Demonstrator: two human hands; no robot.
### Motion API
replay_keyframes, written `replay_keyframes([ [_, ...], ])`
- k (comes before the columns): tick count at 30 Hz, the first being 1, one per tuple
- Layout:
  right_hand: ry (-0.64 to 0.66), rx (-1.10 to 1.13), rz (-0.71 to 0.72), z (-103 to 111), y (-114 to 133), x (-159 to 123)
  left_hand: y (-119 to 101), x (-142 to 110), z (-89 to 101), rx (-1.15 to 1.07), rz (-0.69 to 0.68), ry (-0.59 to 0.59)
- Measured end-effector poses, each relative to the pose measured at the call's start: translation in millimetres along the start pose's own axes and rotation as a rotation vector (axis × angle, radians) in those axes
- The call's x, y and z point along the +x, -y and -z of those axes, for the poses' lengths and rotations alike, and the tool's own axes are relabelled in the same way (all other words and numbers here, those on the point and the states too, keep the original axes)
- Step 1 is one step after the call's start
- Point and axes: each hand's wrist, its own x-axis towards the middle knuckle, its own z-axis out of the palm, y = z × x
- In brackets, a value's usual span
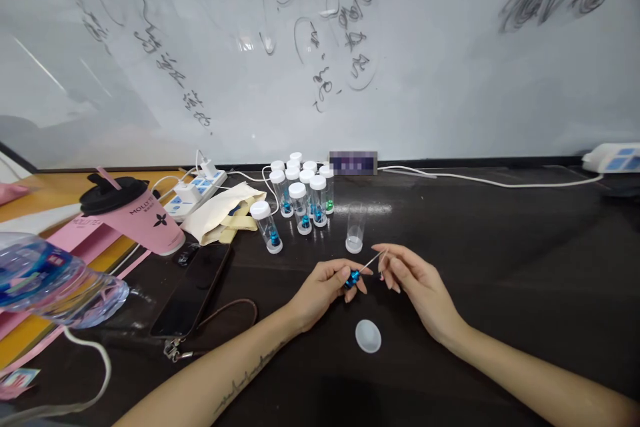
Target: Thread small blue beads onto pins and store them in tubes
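Note:
Between the thumb and fingers of my left hand [333, 280] is a small shiny blue piece [353, 278]. A thin pale cord [371, 261] runs from it up to the fingertips of my right hand [417, 280], which are closed on its far end. Just beyond my hands an uncapped clear tube [355, 221] stands upright on the dark table. A round white lid [369, 335] lies on the table below my hands. Further back left, several white-capped clear tubes [299, 207] stand in a cluster, most with blue pieces inside and one with a green piece.
To the left are a phone [193, 290] with a strap, a pale cloth pouch [225, 210], a power strip [200, 190], a pink cup [140, 217] and a water bottle [55, 280]. A whiteboard [425, 100] rises behind the table, with a white cable [490, 179] along its foot.

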Motion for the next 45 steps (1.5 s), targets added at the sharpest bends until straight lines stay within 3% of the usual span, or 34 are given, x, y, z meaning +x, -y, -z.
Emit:
replay_keyframes([
  [4, 0.013, -0.04, 0.079, 0.2, -0.9, -3.7, 1.5, 0.9, 1.1, -0.007, 0.008, 0.001],
  [11, -0.055, -0.061, 0.116, 1.2, 1.1, -4.1, 3.9, 1.1, 2.4, 0.124, -0.07, -0.129],
  [16, -0.094, -0.006, 0.164, 3.3, -2.3, -3.0, 3.8, 1.5, 0.0, 0.135, 0.004, -0.069],
  [21, -0.065, 0.085, 0.13, 3.7, -4.6, -2.3, 2.5, 1.8, -2.2, 0.157, 0.041, -0.028],
  [31, -0.02, 0.121, 0.077, 4.0, -5.6, -1.2, 4.8, 1.0, -1.9, 0.185, 0.001, -0.081],
  [34, -0.033, 0.07, 0.099, 3.6, -5.0, -2.0, 3.2, 1.1, -0.2, 0.252, -0.123, -0.18],
  [39, -0.031, -0.01, 0.162, 2.6, -2.5, -4.4, 6.6, 6.4, 8.5, 0.459, -0.351, -0.537],
  [41, -0.021, -0.05, 0.177, 1.0, -1.0, -6.1, 9.8, 12.9, 11.7, 0.518, -0.382, -0.549],
  [45, -0.016, -0.111, 0.184, -2.4, 5.9, -7.6, 12.9, 36.5, 14.4, 0.563, -0.358, -0.445],
])
